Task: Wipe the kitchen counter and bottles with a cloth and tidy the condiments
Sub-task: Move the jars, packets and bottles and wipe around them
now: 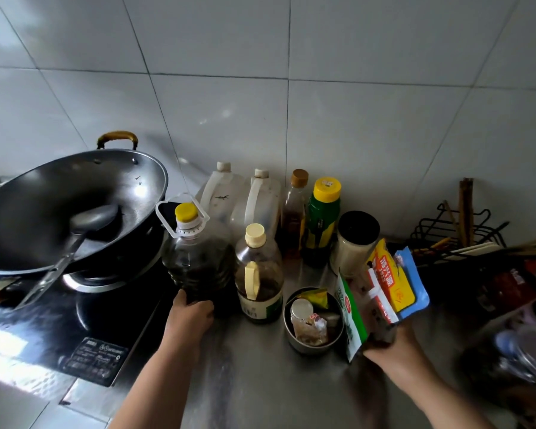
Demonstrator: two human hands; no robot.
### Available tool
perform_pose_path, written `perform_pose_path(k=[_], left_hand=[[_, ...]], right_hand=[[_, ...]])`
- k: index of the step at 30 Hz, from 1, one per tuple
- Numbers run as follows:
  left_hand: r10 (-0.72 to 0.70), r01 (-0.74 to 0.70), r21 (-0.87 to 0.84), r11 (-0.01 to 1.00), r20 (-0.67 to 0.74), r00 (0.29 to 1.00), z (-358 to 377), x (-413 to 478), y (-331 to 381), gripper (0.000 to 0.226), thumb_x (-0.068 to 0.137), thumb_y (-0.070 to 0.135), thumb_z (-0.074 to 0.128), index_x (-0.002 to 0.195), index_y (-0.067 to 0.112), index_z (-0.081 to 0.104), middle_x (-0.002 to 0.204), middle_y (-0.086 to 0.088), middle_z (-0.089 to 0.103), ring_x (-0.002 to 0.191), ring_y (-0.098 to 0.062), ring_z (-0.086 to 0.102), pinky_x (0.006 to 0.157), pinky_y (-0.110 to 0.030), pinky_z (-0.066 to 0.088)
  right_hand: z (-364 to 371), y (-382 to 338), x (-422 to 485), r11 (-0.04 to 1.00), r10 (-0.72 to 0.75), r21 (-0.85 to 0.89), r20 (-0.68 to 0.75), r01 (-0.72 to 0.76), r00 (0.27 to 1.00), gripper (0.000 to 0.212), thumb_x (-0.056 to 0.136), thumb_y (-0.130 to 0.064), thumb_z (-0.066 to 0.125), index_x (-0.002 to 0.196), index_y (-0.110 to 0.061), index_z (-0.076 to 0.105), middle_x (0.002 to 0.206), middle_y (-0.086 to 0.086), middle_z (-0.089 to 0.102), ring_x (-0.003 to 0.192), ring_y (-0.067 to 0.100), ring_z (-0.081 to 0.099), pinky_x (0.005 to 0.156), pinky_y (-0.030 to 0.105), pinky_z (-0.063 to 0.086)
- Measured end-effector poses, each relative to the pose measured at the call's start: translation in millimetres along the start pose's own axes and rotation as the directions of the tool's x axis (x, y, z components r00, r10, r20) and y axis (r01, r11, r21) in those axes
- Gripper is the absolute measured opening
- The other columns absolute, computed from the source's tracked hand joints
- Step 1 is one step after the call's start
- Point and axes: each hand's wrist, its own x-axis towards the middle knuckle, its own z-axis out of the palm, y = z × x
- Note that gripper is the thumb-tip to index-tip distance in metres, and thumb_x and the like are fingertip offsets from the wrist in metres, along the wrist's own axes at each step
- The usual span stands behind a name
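Observation:
My left hand [191,314] grips the base of a large dark oil bottle [198,258] with a yellow cap and white carry handle, standing at the edge of the stove. My right hand [390,345] holds a bunch of seasoning packets [387,283] upright above the steel counter [260,382]: green-white, red-yellow and blue ones. A smaller bottle [259,277] with a cream cap and handle stands right of the oil bottle. A round metal tin [314,320] holding a small jar and sachets sits between my hands. No cloth is visible.
Against the tiled wall stand two white jugs [242,196], a brown-capped bottle [294,212], a green bottle [322,218] with a yellow cap and a black-lidded jar [355,243]. A wok [72,209] with a ladle sits on the black stove [75,320]. A wire rack [464,230] with chopsticks stands right.

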Motion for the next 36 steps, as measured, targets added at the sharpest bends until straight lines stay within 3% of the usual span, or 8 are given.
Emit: perform_pose_path(k=[4, 10, 14, 19, 26, 29, 33, 36], left_hand=[[-0.062, 0.065, 0.111, 0.992, -0.028, 0.998, 5, -11, -6, 0.024, 0.076, 0.007, 0.065, 0.097, 0.002, 0.057, 0.076, -0.018, 0.061, 0.064, -0.027, 0.058, 0.060, -0.037, 0.047], [-0.265, 0.185, 0.271, 0.944, 0.298, 0.917, 48, -35, -10, 0.005, 0.090, 0.006, 0.055, 0.089, 0.002, 0.058, 0.082, -0.017, 0.053, 0.075, -0.026, 0.057, 0.059, -0.030, 0.046], [-0.279, 0.149, 0.372, 0.916, 0.324, 0.904, 69, -44, -10, 0.009, 0.092, 0.013, 0.053, 0.091, 0.005, 0.059, 0.089, -0.019, 0.059, 0.080, -0.030, 0.064, 0.065, -0.035, 0.051], [-0.369, 0.163, 0.502, 0.850, 0.344, 0.863, 94, -60, -12, 0.017, 0.096, 0.013, 0.045, 0.092, 0.005, 0.059, 0.106, -0.029, 0.066, 0.088, -0.038, 0.069, 0.073, -0.040, 0.058], [-0.377, 0.278, 0.346, 0.896, 0.264, 0.888, 130, -54, -22, 0.022, 0.097, 0.003, 0.034, 0.093, -0.002, 0.056, 0.088, -0.026, 0.068, 0.054, -0.025, 0.066, 0.043, -0.028, 0.053], [-0.375, 0.338, 0.185, 0.923, 0.226, 0.899, 147, -51, -17, 0.024, 0.098, 0.002, 0.027, 0.097, 0.001, 0.051, 0.082, -0.019, 0.063, 0.065, -0.027, 0.063, 0.052, -0.031, 0.053], [-0.300, 0.295, 0.055, 0.954, 0.245, 0.922, 163, -50, -7, 0.020, 0.092, 0.004, 0.045, 0.095, 0.001, 0.064, 0.088, -0.018, 0.068, 0.080, -0.032, 0.065, 0.080, -0.044, 0.054], [-0.298, 0.306, 0.004, 0.952, 0.236, 0.925, 167, -56, 1, 0.017, 0.093, 0.009, 0.048, 0.091, 0.006, 0.065, 0.085, -0.019, 0.068, 0.079, -0.033, 0.065, 0.074, -0.043, 0.055]], right_hand=[[2, -3, -2, 0.999, -0.031, -0.018, -0.016, 0.031, 0.999, 0.091, 0.058, -0.006, 0.087, 0.130, -0.042, 0.046, 0.122, -0.015, 0.064, 0.113, 0.003, 0.061, 0.098, 0.040, 0.049], [2, -3, -4, 0.999, -0.036, -0.041, -0.039, 0.034, 0.999, 0.094, 0.059, -0.004, 0.084, 0.132, -0.046, 0.042, 0.127, -0.017, 0.059, 0.117, 0.002, 0.057, 0.098, 0.035, 0.048], [1, -9, -6, 0.997, -0.016, -0.080, -0.044, 0.012, 0.999, 0.078, 0.067, -0.004, 0.083, 0.122, -0.042, 0.042, 0.115, -0.023, 0.058, 0.105, -0.002, 0.058, 0.089, 0.023, 0.046], [-4, -17, -6, 0.992, -0.013, -0.125, -0.106, 0.000, 0.994, 0.066, 0.073, -0.029, 0.076, 0.128, -0.035, 0.039, 0.121, -0.017, 0.057, 0.107, 0.004, 0.057, 0.092, 0.028, 0.047], [-7, -16, -8, 0.989, 0.045, -0.139, -0.080, -0.056, 0.996, 0.074, 0.080, -0.026, 0.075, 0.139, -0.029, 0.030, 0.119, -0.011, 0.055, 0.104, 0.010, 0.056, 0.085, 0.025, 0.043], [-10, -13, -7, 0.977, 0.093, -0.184, -0.079, -0.106, 0.992, 0.069, 0.082, -0.030, 0.074, 0.135, -0.029, 0.030, 0.108, -0.006, 0.060, 0.087, 0.013, 0.063, 0.076, 0.031, 0.051], [-15, -12, -4, 0.938, 0.207, -0.275, -0.049, -0.213, 0.977, 0.058, 0.084, -0.039, 0.068, 0.122, -0.031, 0.026, 0.089, 0.001, 0.065, 0.065, 0.013, 0.065, 0.059, 0.027, 0.051], [-20, -9, 1, 0.934, 0.172, -0.310, -0.036, -0.175, 0.984, 0.053, 0.085, -0.043, 0.066, 0.126, -0.024, 0.038, 0.082, -0.006, 0.063, 0.053, 0.005, 0.058, 0.048, 0.018, 0.045]])
